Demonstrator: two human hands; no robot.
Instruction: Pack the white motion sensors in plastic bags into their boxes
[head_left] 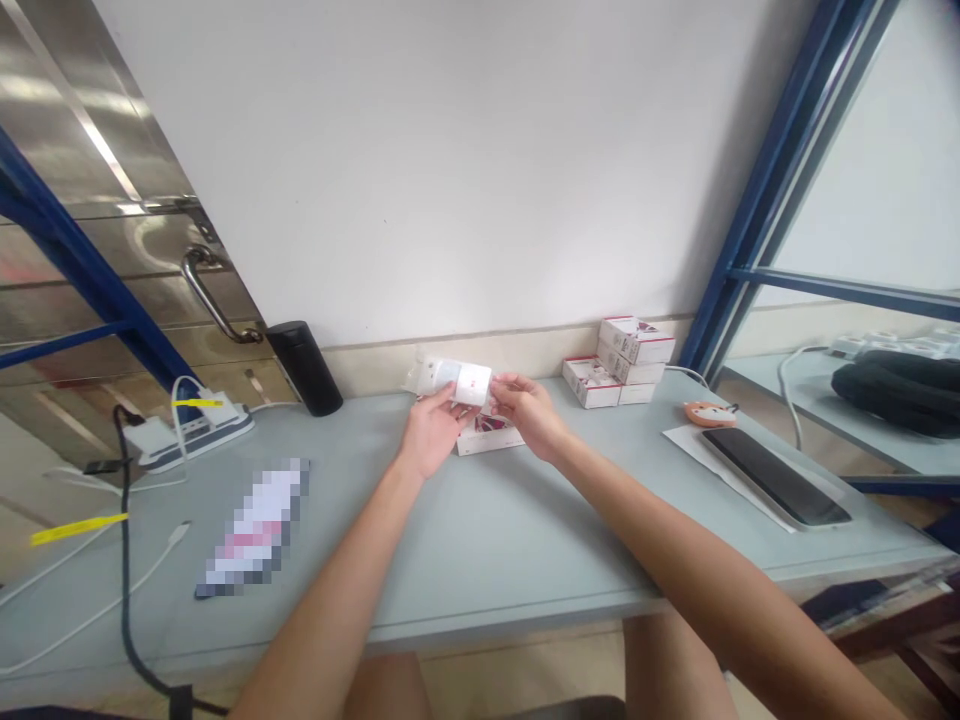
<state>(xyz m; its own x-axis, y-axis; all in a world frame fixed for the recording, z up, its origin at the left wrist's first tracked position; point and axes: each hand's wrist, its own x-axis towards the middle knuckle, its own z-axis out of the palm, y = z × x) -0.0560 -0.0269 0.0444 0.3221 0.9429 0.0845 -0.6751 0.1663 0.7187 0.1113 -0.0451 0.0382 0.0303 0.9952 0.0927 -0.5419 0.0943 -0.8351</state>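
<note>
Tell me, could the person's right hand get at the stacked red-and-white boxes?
Probably yes. The right hand sits close to the stacked red-and-white boxes, with nothing apparent between them. But it holds a white wrapped roll with the left hand, so it would likely have to let go first.

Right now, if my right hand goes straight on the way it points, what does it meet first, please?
It meets the white cylindrical item first, because the right hand is touching it. Past the item, the left hand seems to be next, though the depth is hard to judge from this view.
</note>
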